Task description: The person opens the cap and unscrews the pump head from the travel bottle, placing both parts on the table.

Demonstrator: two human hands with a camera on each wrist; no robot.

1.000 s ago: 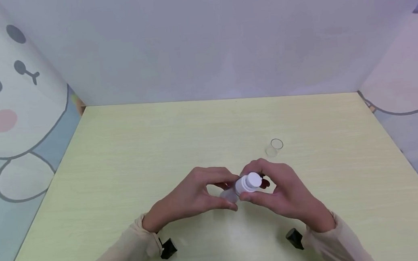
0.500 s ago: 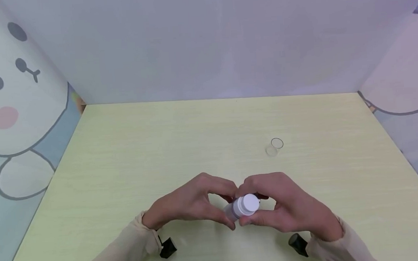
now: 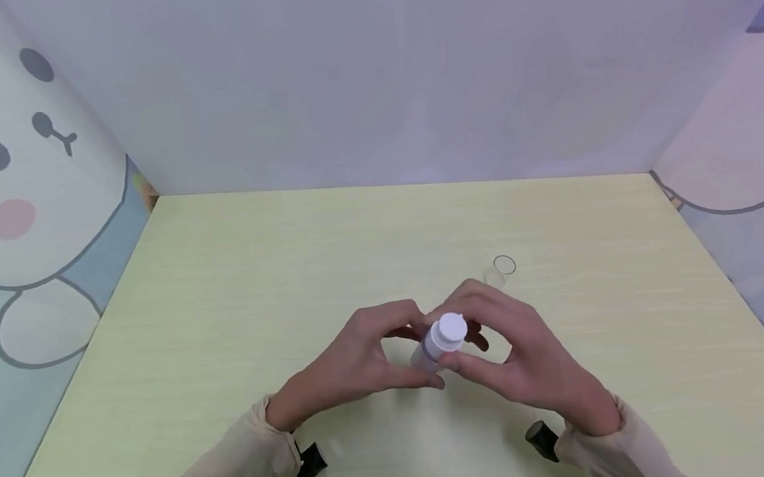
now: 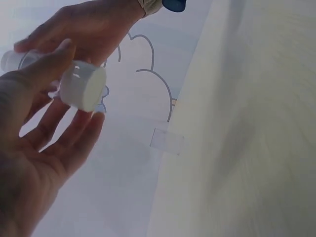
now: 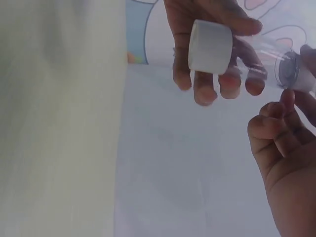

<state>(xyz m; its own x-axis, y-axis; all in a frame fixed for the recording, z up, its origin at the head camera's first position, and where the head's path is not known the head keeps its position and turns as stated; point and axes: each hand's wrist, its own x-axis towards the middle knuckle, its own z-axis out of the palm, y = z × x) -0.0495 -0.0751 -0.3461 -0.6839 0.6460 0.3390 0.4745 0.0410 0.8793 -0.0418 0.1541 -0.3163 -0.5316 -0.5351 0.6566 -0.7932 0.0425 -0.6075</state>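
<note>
Both my hands are on a small clear bottle with a white top (image 3: 452, 327) and a white base (image 5: 210, 47). It tilts, its top toward the head camera. My left hand (image 3: 370, 350) holds the clear body (image 5: 261, 54) between thumb and fingers. With thumb and index finger, my right hand (image 3: 516, 347) pinches the bottle at the collar below the top. In the left wrist view, the left hand (image 4: 44, 153) partly covers the body. The right wrist view has the right hand (image 5: 296, 168) at the top end, cut off by the frame's edge.
A clear, open-rimmed cylinder (image 3: 504, 265) stands on the pale wooden table (image 3: 290, 252), just beyond the right hand. Black wrist devices (image 3: 311, 461) show at both sleeves. A plain wall (image 3: 398, 82) rises behind the table, with cartoon-printed panels (image 3: 15, 220) on either side.
The hands and bottle came toward me, then went back away from me. The bottle now points more steeply up than a second ago. Both hands keep their hold.
</note>
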